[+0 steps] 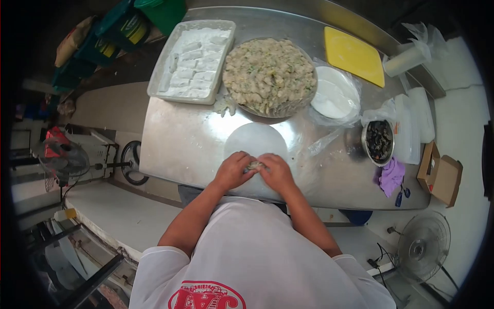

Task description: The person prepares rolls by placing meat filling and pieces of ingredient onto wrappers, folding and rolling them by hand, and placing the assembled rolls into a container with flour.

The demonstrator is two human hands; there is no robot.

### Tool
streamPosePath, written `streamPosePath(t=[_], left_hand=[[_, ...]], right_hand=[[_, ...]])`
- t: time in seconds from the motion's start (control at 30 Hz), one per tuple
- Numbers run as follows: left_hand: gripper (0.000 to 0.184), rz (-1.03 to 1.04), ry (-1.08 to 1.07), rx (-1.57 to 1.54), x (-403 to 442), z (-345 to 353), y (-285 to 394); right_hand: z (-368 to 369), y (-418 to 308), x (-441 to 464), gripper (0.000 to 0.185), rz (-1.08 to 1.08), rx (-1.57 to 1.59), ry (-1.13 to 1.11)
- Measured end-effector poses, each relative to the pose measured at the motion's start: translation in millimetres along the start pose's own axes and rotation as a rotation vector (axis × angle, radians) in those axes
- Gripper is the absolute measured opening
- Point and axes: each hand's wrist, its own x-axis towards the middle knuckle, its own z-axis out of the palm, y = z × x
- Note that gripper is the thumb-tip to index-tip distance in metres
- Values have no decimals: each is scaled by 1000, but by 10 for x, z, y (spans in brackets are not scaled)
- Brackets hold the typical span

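Note:
Close to the table's front edge, my left hand (pixel 234 171) and my right hand (pixel 275 172) meet, fingers curled in from both sides. Between the fingertips is a small spring roll (pixel 253 166), pale filling showing; the fingers hide much of it. Just beyond and partly under my hands lies a pale round wrapper sheet (pixel 256 138). A big bowl of chunky filling (pixel 270 76) flecked with green stands further back. Left of it, a white rectangular tub (pixel 218 62) holds several rows of white-dusted rolls (pixel 193 72). To the bowl's right, white round sheets (pixel 335 93) lie in clear plastic.
On the steel table (pixel 180 139) are a yellow board (pixel 355 55), a metal bowl of dark pieces (pixel 380 140), a purple cloth (pixel 391 176), dark-handled scissors (pixel 402 196) and a cardboard box (pixel 441 177). A fan (pixel 422 248) stands at lower right.

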Motion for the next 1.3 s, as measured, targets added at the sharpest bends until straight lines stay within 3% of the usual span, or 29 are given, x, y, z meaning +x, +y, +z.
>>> streamPosePath(t=[0.03,0.27,0.33,0.4,0.47,0.5,0.53,0.57,0.63,0.77,0.83,1.03,1.3], left_hand=[[35,19,-8,-12,6,5,-25],[30,45,3,22,-2,-22,-27],[32,-12,-16,-17,7,-30,-14],[33,-27,-15,-17,23,-18,42],[35,-44,-19,-16,15,4,84],[38,-45,-11,-21,14,25,97],[41,-46,-3,-27,22,41,106],[41,-39,-5,-30,36,43,122],[45,-57,9,-95,36,34,160],[47,-64,-4,-118,38,27,96],[45,-87,-22,-156,34,12,99],[44,-62,-16,-147,41,-2,116],[44,-50,-21,-137,35,19,89]], right_hand=[[43,41,-47,24,-113,-90,38],[35,20,-105,24,-71,-55,92],[-184,-154,-26,23,-4,94,198],[-536,81,-84,19,246,61,183],[-1104,83,-65,15,403,52,464],[-1399,332,-114,16,419,-145,567],[-1727,623,-168,17,292,-367,674],[-2042,559,-128,17,377,-460,733],[-2554,953,-211,17,535,-683,604],[-2907,1353,-111,18,752,-640,475],[-2962,1401,-36,21,818,-703,285],[-3009,1524,62,16,783,-469,274],[-3088,1566,69,19,760,-560,108]])
